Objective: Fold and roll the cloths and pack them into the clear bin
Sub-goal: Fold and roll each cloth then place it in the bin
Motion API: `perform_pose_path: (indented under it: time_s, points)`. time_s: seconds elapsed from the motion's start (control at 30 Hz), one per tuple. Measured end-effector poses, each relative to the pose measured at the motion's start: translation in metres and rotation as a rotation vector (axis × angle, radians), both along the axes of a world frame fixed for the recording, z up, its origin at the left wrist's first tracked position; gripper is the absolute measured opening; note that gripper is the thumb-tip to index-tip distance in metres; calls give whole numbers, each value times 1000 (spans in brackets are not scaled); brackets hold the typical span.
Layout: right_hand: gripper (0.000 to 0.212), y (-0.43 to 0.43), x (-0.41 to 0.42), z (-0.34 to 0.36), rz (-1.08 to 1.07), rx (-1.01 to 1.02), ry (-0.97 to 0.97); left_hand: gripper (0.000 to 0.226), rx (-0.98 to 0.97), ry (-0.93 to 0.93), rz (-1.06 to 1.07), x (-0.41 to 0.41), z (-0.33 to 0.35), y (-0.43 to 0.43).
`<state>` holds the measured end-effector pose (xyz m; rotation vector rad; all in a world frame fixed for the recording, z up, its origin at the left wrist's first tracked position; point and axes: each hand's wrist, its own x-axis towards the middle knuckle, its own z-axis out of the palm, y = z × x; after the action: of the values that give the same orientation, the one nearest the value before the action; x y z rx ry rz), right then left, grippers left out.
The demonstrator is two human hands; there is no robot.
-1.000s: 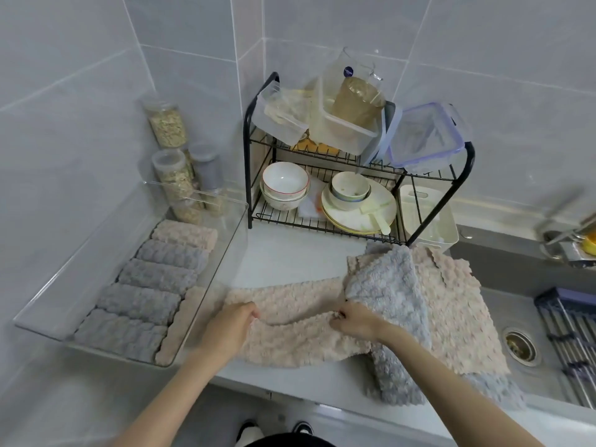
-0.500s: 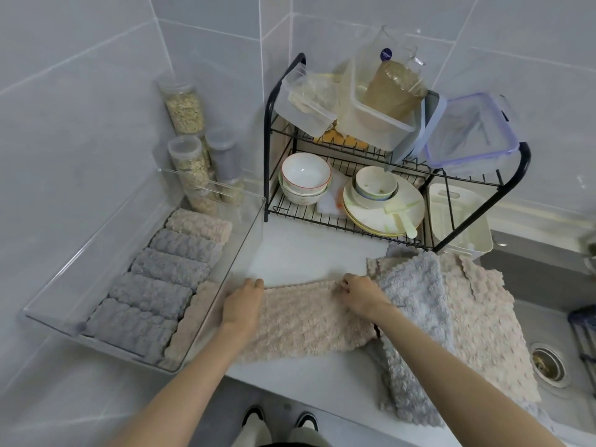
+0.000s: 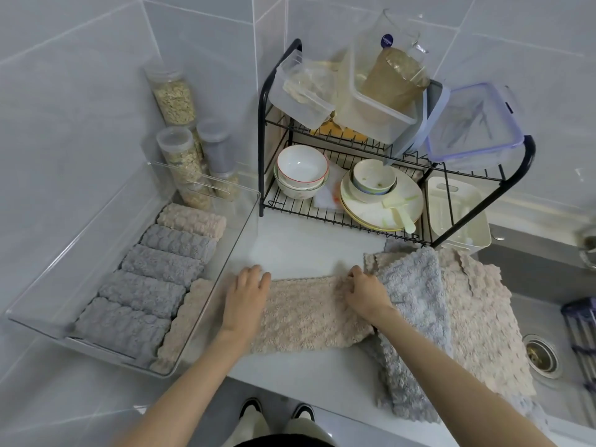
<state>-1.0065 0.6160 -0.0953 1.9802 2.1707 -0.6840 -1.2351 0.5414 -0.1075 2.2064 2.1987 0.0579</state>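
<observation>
Since a second earlier, the beige cloth (image 3: pixel 309 314) had gone from a bunched strip lifted between the hands to a flat folded band lying on the white counter (image 3: pixel 306 250), and both hands had moved up to its far edge. The left hand (image 3: pixel 246 296) lay palm down on the band's left end, fingers straight and slightly spread, holding nothing. The right hand (image 3: pixel 366 293) rested on the right end with its fingers bent and the tips dug into the far corner; whether they pinched the fabric could not be made out. Just right of that hand, a grey cloth (image 3: pixel 416 317) lay draped over a pile of beige cloths (image 3: pixel 483 317) by the edge of the sink (image 3: pixel 522 266). The clear bin (image 3: pixel 232 253) stood on the counter to the left, close to the left hand. It held a row of rolled cloths (image 3: pixel 151 285), one beige at the far end and four grey, with another beige roll laid along its right wall. A black dish rack (image 3: pixel 263 140) with bowls and plates stood behind.
</observation>
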Motion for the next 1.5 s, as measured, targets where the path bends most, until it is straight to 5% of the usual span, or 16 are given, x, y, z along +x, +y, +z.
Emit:
perform_pose_path:
  time_s: [0.23,0.43,0.6,0.73,1.03,1.27,1.37,1.5]
  points:
    - [72,-4,7,14,-94,-216,-111,43,-112,-94,-152,42,-23,-28]
    - [56,-19,10,11,-39,-188,-271,55,-331,-59,-70,35,-48,-31]
    - [59,-21,7,6,-38,-169,-391,84,-333,-149,-67,27,-42,-29]
    - [69,-19,2,3,-68,-206,-351,52,-331,-51,-92,18,-26,-24]
    - [49,-12,-2,11,-132,-275,-190,64,-311,-77,-49,11,-17,-19]
    - [29,16,-27,43,11,38,-141,63,-340,-165,21,15,-5,-23]
    - [30,29,-43,44,74,287,-51,39,-295,-299,3,15,-1,-30]
    - [40,24,-55,35,154,393,120,36,-152,-269,-7,17,-1,-37]
